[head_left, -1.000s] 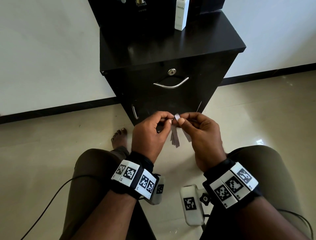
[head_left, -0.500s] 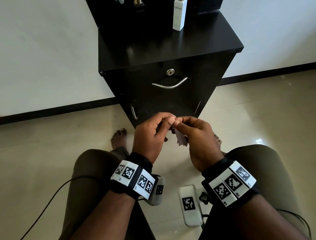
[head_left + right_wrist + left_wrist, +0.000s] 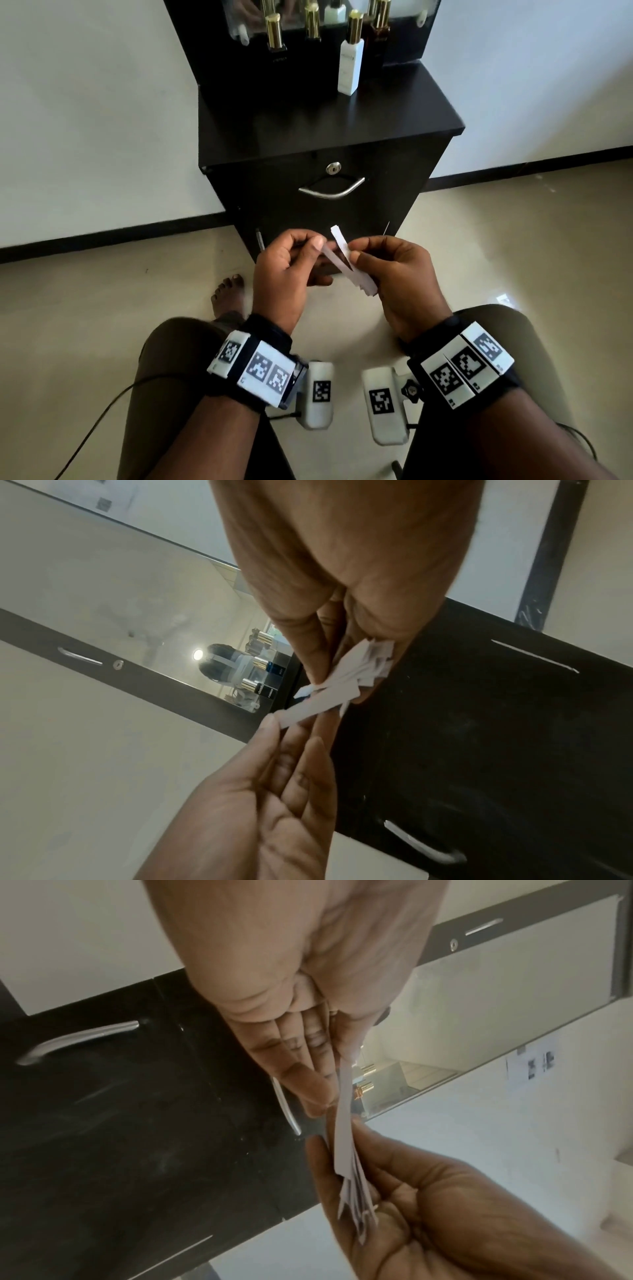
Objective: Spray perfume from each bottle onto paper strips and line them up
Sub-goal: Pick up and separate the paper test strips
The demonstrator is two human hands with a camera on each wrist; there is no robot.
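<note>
I see my left hand (image 3: 284, 270) now pinching one white paper strip (image 3: 337, 265) free of the fanned bundle (image 3: 364, 284) pinched in my right hand (image 3: 397, 277), readying it for spraying.

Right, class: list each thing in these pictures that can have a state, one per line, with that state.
Left hand: pinches one paper strip.
Right hand: grips the bundle of strips.
White bottle: upright on the cabinet, capped.
Drawer: closed.
</note>
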